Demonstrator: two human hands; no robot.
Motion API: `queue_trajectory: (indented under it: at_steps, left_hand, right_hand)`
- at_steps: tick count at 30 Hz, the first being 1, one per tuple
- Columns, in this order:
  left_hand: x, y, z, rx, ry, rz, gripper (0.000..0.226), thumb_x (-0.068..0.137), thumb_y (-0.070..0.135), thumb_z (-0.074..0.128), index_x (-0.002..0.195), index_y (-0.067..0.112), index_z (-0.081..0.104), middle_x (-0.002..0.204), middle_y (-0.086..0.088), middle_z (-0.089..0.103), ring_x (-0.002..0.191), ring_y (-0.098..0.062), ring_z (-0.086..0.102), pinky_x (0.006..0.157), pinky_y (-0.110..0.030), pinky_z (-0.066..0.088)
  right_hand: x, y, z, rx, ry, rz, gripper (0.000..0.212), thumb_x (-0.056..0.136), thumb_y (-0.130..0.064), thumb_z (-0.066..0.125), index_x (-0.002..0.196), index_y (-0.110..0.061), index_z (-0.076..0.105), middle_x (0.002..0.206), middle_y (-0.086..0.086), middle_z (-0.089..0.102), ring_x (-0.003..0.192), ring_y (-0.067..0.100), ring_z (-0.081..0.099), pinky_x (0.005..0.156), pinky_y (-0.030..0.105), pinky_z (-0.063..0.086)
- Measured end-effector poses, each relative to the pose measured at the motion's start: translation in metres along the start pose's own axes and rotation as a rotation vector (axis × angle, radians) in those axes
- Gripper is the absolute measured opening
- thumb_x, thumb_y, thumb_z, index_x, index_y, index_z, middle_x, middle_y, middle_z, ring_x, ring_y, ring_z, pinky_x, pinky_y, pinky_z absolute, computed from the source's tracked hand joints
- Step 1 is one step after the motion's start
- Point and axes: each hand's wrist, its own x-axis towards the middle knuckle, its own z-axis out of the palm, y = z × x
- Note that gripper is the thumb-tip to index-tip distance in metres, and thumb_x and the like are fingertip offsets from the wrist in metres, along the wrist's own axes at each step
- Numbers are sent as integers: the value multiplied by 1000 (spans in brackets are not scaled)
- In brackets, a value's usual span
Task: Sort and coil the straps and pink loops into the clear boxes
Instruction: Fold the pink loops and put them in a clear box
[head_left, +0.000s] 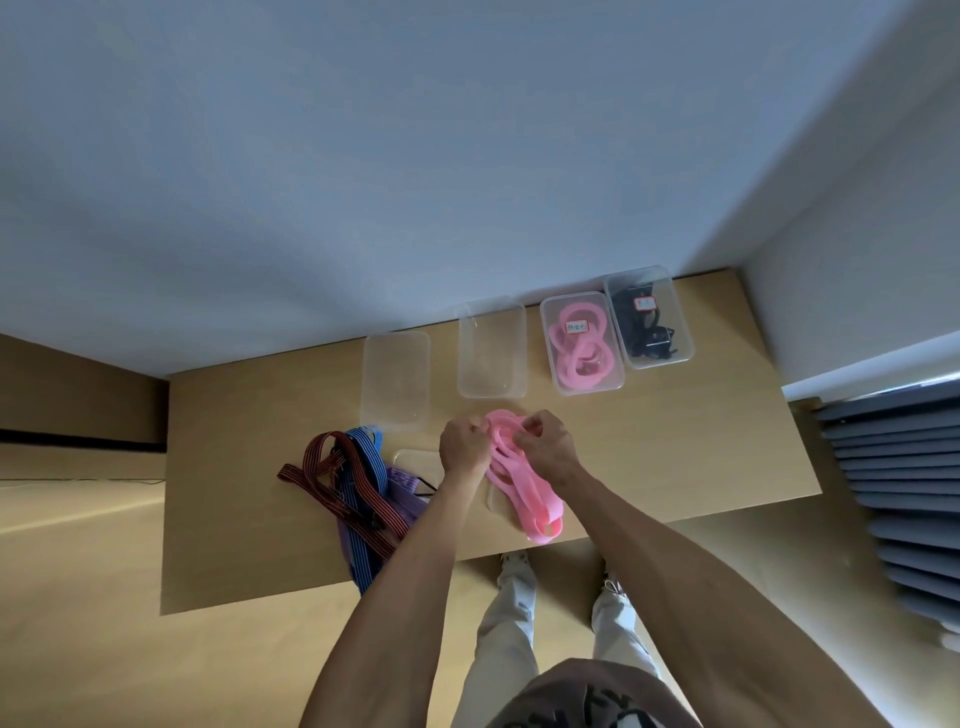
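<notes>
Pink rubbery loops (524, 483) hang bunched between my two hands above the near half of the table (675, 447), their lower ends trailing toward its near edge. My left hand (464, 446) has its fingers curled tight round the top of the bunch, and my right hand (545, 441) pinches the same top from the other side, thumb and fingers closed on the pink band.

Taking that bunch as the landmark: just beyond it stands an empty clear box (492, 349), and to the left of that one another empty clear box (397, 379). Beyond and to the right sits a box with pink loops (581, 347) already coiled inside, a small label on it whose writing I cannot read. Touching or just beside that box, further right, is a box holding black straps (649, 317), also labelled.

Left of the bunch lies a tangle of striped straps (353, 488), red-and-black and blue ones crossing over a purple one, the heap draping off the near edge of the table. Between the tangle and my left wrist a clear lid or shallow box (415, 460) shows partly; I cannot tell which. Another clear piece lies under the hanging loops, mostly hidden.
</notes>
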Motion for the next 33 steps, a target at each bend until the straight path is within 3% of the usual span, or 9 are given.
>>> queue_trajectory:
  at_steps: [3, 7, 10, 12, 17, 22, 27, 30, 33]
  left_hand:
    - [-4, 1, 1, 48, 61, 14, 27, 94, -1, 43, 71, 6, 57, 77, -15, 56, 74, -28, 50, 61, -33, 31]
    - [0, 1, 3, 44, 45, -27, 21, 92, -2, 47, 83, 5, 65, 84, -11, 63, 79, -27, 56, 64, -33, 39]
    - [4, 2, 5, 60, 38, -39, 19, 91, 5, 53, 74, 12, 60, 79, -8, 63, 76, -27, 55, 61, -29, 33]
    - [10, 2, 4, 51, 0, -71, 17, 90, 10, 57, 78, 13, 69, 82, -7, 67, 78, -28, 59, 63, -27, 36]
    - [11, 15, -12, -133, -109, -133, 9, 74, 6, 57, 70, 13, 58, 71, -7, 50, 70, -21, 42, 65, -31, 34]
    - [-13, 33, -35, -420, -114, -95, 12, 54, 14, 59, 65, 9, 59, 64, -11, 53, 63, -21, 47, 61, -31, 35]
    - [-46, 62, -57, -568, -126, -30, 20, 62, 4, 60, 80, -3, 63, 64, -14, 55, 60, -23, 50, 53, -29, 38]
    - [-69, 85, -69, -583, -125, 80, 14, 71, -1, 59, 85, -2, 63, 77, -19, 59, 70, -27, 56, 64, -37, 44]
    - [-94, 108, -80, -630, -104, 172, 11, 77, 3, 56, 77, 2, 67, 74, -13, 66, 65, -24, 63, 63, -32, 48]
  right_hand:
    - [1, 0, 5, 18, -25, 12, 9, 89, -11, 66, 90, -12, 57, 91, 4, 62, 78, 17, 55, 59, 19, 42]
    - [5, 0, 4, 14, 19, 26, 8, 88, -10, 67, 89, -10, 59, 94, 9, 64, 77, 19, 54, 64, 27, 44]
    - [9, 0, -1, -38, -1, 0, 7, 88, -8, 63, 89, -11, 57, 87, 2, 60, 76, 18, 52, 61, 23, 42]
    - [9, -1, -4, -48, 15, -22, 6, 89, -5, 60, 89, -10, 57, 82, 1, 58, 74, 17, 52, 57, 20, 41]
    - [2, -10, -10, -22, 115, -19, 6, 90, -1, 54, 88, -6, 57, 82, 8, 60, 74, 20, 53, 63, 28, 45]
    - [-20, -31, -26, 49, 152, -76, 8, 90, -4, 59, 88, 0, 66, 83, 13, 70, 79, 30, 67, 70, 38, 57]
    - [-44, -61, -52, 116, 152, -136, 16, 85, -5, 57, 82, -14, 70, 78, 4, 70, 77, 23, 67, 58, 21, 46]
    - [-59, -82, -71, 113, 144, -230, 17, 87, -5, 58, 95, -8, 73, 87, 7, 72, 82, 23, 67, 63, 19, 47]
    - [-74, -105, -95, 89, 158, -356, 18, 89, -7, 61, 100, -5, 75, 89, 7, 73, 80, 20, 68, 62, 19, 49]
